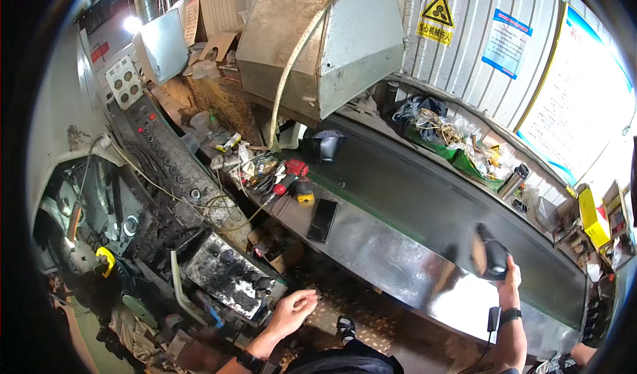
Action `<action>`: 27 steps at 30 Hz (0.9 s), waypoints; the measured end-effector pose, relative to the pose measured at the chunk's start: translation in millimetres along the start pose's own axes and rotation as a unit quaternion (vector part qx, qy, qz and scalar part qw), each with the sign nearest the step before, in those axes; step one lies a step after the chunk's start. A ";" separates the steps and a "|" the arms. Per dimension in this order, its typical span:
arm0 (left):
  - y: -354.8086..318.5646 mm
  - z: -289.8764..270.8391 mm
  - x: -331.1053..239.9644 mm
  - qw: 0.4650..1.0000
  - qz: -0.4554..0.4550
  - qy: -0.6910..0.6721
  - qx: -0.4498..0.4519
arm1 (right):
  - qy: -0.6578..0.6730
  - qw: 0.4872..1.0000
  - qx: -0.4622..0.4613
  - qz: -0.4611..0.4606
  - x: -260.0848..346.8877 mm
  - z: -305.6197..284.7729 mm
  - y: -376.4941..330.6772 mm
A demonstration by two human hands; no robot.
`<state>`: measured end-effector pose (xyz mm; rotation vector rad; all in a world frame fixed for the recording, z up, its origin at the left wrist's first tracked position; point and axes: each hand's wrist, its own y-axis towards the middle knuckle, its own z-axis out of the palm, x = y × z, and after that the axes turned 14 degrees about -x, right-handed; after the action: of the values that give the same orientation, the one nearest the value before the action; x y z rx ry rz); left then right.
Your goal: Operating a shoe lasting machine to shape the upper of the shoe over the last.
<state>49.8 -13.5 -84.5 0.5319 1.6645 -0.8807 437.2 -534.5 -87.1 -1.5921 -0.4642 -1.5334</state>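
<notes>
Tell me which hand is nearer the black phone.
Left. The left hand is below the phone in the picture; the right hand is farther off to its right, holding a dark shoe-like item.

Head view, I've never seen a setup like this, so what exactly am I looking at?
It's one picture from a wide fisheye camera on a person's head, looking down, so straight edges bend. There's no robot: the right hand and left hand are the wearer's own, bare. The right one holds what looks like a black shoe by a long dark belt. The left is loosely curled, with nothing visible in it. A phone lies on the metal ledge, near a red tool.
</notes>
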 end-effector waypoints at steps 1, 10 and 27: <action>-1.6 0.1 6.8 1.000 -0.007 0.016 -0.006 | 0.049 0.995 -0.004 0.085 -6.3 -14.8 43.3; -22.0 -21.7 4.2 0.990 -0.045 -0.081 -0.109 | 0.049 0.931 0.320 0.167 -116.2 144.2 -82.8; -144.8 -115.1 -114.8 0.918 0.198 -0.140 -0.314 | -0.077 0.277 0.787 0.545 -42.5 167.4 -600.5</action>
<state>-96.4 -2.2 76.3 0.2582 1.4000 -0.0921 76.8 -53.1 82.8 0.0232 -0.4494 0.5265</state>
